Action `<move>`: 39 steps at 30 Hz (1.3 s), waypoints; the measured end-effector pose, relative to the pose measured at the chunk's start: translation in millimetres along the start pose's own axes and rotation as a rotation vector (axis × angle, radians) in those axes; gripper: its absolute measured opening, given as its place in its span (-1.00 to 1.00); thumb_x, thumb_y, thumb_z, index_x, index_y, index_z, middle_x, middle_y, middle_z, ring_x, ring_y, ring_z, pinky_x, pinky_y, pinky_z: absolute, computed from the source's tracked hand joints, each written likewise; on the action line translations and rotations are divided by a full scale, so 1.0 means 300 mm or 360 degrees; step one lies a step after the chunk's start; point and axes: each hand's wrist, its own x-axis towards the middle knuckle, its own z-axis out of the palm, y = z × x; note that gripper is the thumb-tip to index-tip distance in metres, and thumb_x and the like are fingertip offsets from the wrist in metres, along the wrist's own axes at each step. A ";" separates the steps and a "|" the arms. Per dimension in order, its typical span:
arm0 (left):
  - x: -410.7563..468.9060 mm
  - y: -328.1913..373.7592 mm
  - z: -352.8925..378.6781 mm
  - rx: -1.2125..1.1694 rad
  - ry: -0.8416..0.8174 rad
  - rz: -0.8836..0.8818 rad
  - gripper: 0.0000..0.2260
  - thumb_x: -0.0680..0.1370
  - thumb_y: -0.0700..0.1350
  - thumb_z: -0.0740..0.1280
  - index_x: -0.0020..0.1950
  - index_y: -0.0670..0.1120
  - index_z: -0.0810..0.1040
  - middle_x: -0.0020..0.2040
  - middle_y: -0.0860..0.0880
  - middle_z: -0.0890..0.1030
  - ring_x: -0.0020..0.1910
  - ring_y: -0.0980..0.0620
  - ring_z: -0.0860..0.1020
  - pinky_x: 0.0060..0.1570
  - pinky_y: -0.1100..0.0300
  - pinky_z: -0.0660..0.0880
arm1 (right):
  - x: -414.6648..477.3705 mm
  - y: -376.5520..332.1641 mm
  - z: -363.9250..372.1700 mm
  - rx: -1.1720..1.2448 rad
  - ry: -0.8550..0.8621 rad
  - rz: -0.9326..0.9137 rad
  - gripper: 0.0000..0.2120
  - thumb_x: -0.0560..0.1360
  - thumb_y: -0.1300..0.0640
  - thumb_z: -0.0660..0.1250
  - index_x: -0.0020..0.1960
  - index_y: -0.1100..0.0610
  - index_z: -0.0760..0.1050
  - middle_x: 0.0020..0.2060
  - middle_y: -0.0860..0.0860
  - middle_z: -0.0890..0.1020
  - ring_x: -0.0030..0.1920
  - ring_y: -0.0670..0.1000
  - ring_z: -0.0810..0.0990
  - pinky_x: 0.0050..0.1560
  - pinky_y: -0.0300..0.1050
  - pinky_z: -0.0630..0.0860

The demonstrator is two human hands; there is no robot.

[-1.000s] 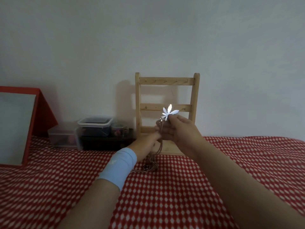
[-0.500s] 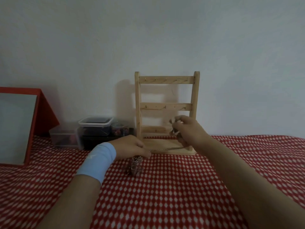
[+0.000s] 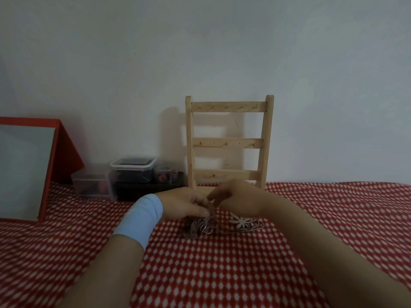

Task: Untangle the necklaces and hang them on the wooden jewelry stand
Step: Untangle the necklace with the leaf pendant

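A tangled heap of thin necklace chains (image 3: 199, 226) lies on the red-and-white cloth. Beside it on the right lies a white flower pendant (image 3: 239, 220) with its chain (image 3: 255, 227) trailing right. My left hand (image 3: 184, 204), with a light blue wristband, pinches chain at the top of the heap. My right hand (image 3: 236, 198) meets it there, its fingers curled and pinching at the same spot. The wooden jewelry stand (image 3: 229, 143) rises just behind both hands against the wall, with three hook bars and nothing hanging on them.
Clear plastic boxes (image 3: 133, 172) and a small round jar (image 3: 165, 175) sit on a dark box left of the stand. A red-framed mirror (image 3: 24, 170) leans at the far left. The cloth-covered surface (image 3: 222, 274) stretches toward me.
Both hands have come down from in front of the stand to the cloth. The flower pendant, held up by my right hand a second ago, now lies on the cloth.
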 end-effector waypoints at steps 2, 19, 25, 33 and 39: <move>0.004 -0.015 0.001 -0.0179 0.0083 0.0003 -0.90 0.52 0.02 0.37 -0.06 0.15 0.69 0.01 0.04 0.70 0.12 -0.11 0.62 0.27 -0.11 0.49 | -0.002 -0.008 0.032 0.0328 -0.0090 -0.0054 -0.59 0.55 0.27 0.27 0.36 0.02 0.54 0.15 -0.03 0.67 0.14 -0.03 0.63 0.28 -0.01 0.57; -0.009 -0.034 0.035 -0.0574 0.0348 -0.0047 -0.89 0.65 -0.16 0.23 0.02 -0.10 0.55 -0.19 -0.05 0.59 -0.33 0.11 0.55 -0.39 0.26 0.48 | 0.040 0.058 0.099 0.0289 0.0158 -0.0039 -0.92 0.54 0.03 0.46 0.01 -0.05 0.71 -0.10 -0.18 0.72 -0.07 -0.22 0.64 -0.06 -0.37 0.50; -0.038 -0.051 0.024 -0.0836 0.0326 0.0083 -0.78 0.59 -0.21 0.29 -0.18 -0.08 0.68 -0.11 -0.10 0.65 -0.07 -0.03 0.59 0.07 0.09 0.50 | 0.039 0.057 0.104 0.0685 0.0245 -0.0114 -0.90 0.53 0.19 0.46 -0.13 0.03 0.71 -0.16 -0.13 0.75 -0.10 -0.19 0.70 0.03 -0.29 0.60; -0.033 -0.094 0.079 -0.1033 0.0402 0.0154 -0.66 0.53 -0.26 0.40 0.29 -0.08 0.50 0.16 -0.10 0.67 0.17 -0.07 0.62 0.28 -0.07 0.50 | 0.039 0.077 0.119 0.0741 0.0630 -0.0295 -0.89 0.49 0.22 0.50 -0.10 0.02 0.75 -0.16 -0.15 0.75 -0.14 -0.11 0.71 -0.01 -0.17 0.66; -0.025 -0.079 0.105 -0.0546 0.0610 0.0191 -0.69 0.46 -0.15 0.51 0.08 0.21 0.59 0.03 0.11 0.68 0.01 0.27 0.62 0.12 0.33 0.52 | 0.052 0.078 0.131 0.0717 0.0697 -0.0305 -0.80 0.49 0.30 0.49 -0.14 0.00 0.72 -0.21 -0.17 0.73 -0.23 -0.19 0.67 -0.14 -0.26 0.60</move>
